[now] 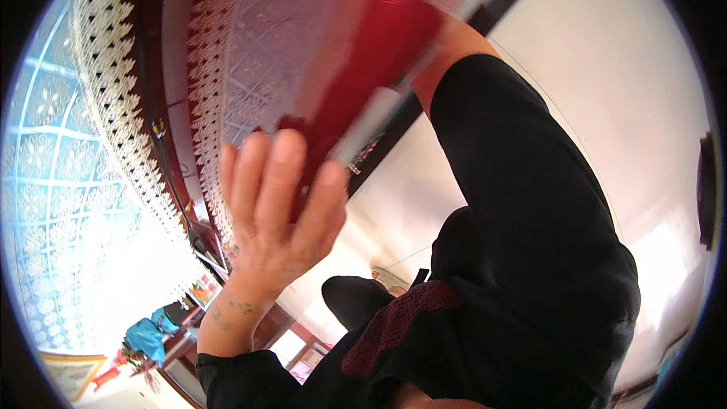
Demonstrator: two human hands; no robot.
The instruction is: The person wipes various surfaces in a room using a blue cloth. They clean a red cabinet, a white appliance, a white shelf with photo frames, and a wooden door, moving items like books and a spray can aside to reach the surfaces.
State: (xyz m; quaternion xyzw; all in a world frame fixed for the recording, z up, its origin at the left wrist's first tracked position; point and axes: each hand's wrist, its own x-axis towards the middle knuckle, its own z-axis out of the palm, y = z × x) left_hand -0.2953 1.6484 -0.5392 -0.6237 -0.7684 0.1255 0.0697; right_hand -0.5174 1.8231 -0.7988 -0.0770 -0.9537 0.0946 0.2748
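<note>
A long dark-red object (375, 51), blurred and with a pale edge, slants across the upper middle; its exact kind is unclear. My left hand (284, 199) is at its lower end, back of the hand facing me. The fingers are raised and the thumb stands apart, with part of the red object showing between thumb and forefinger. Whether the hand grips it cannot be made out. My right forearm reaches up from a black sleeve behind the red object, and the right hand is out of sight.
Left, white lace trim (113, 74) edges a translucent patterned cover (42, 153) over blue. A reddish-brown surface with a second lace band lies alongside. Blue cloth (146, 338) and a red-handled item are at lower left. A pale floor (568, 68) and a dark strip lie right.
</note>
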